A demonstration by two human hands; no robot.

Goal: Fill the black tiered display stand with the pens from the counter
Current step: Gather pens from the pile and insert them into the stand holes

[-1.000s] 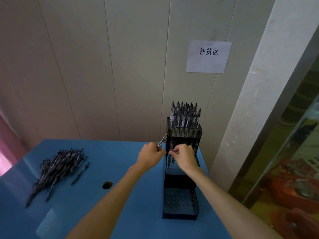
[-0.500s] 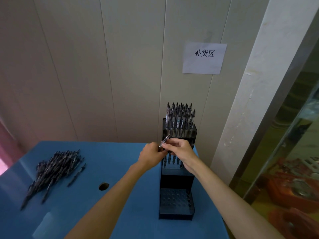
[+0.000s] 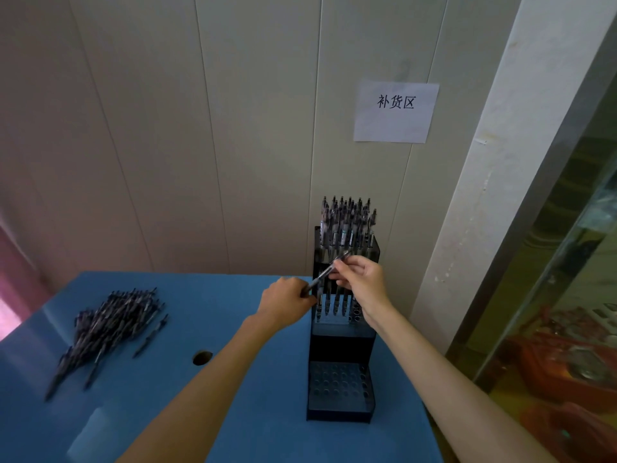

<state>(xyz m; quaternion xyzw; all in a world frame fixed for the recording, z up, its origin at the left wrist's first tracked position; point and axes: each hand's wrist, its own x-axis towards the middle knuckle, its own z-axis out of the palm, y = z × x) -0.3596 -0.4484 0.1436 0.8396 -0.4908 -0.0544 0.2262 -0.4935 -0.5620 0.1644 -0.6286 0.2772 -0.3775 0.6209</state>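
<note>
1. I see one slim dark click pen (image 3: 329, 271) held tilted in front of the middle tier of the black tiered plastic display stand (image 3: 340, 345), its upper end toward the stand's top tier.
2. My right hand (image 3: 362, 282) has its grip pinched on the pen's upper part, thumb and fingers curled round it.
3. My left hand (image 3: 287, 304) is curled with its grip closed on the pen's lower end; whether more pens sit in that fist I cannot tell.
4. The stand rises at the desk's right rear, close to the pale panelled wall (image 3: 200, 128). Its top tier is packed with upright pens (image 3: 347, 222), the middle tier carries a row of pens partly hidden by my hands, and the bottom tier shows bare round holes.
5. The stand's base lies near the right edge of the blue desk (image 3: 253, 412), with only a narrow strip of desk beside it.
6. Well apart to the left, a loose heap of dark pens (image 3: 110, 325) lies near the desk's left edge; bare blue surface and a small round hole (image 3: 202, 357) lie between heap and stand.
7. A white paper sign with black characters (image 3: 395, 110) hangs on the wall above the stand.
</note>
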